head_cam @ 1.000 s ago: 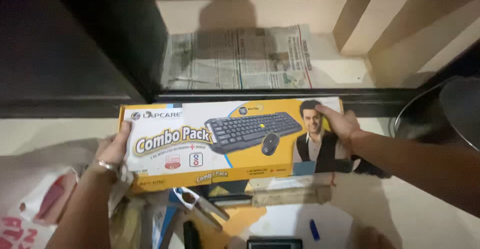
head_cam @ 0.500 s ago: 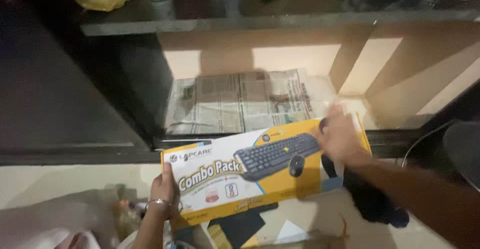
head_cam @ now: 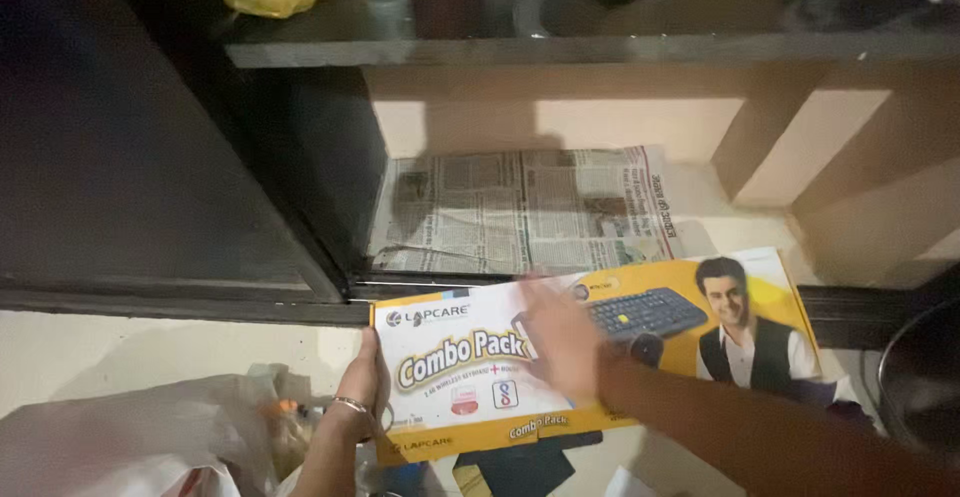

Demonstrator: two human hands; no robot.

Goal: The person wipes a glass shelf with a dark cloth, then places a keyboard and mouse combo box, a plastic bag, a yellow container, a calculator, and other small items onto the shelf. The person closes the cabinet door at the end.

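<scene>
A long yellow and white cardboard box (head_cam: 470, 352), printed with a keyboard, a mouse and a person, lies tilted in front of an open cupboard shelf. My left hand (head_cam: 362, 389), with a metal bangle on the wrist, grips the box's left end. My right hand (head_cam: 562, 337) lies flat, fingers spread, on the middle of the box's top face and looks blurred. The box's far right end (head_cam: 770, 327) reaches toward the shelf lined with newspaper (head_cam: 525, 209).
A dark cupboard door (head_cam: 150, 157) stands at the left. A black shelf top (head_cam: 560, 17) carries a yellow bag, a white container and a brown box. A white plastic bag (head_cam: 120, 442) lies at the lower left, dark items under the box, a dark round object (head_cam: 920, 387) at the right.
My right hand has slid from the box's right end to its middle. The box has moved right and up toward the shelf, and my view has tilted up.
</scene>
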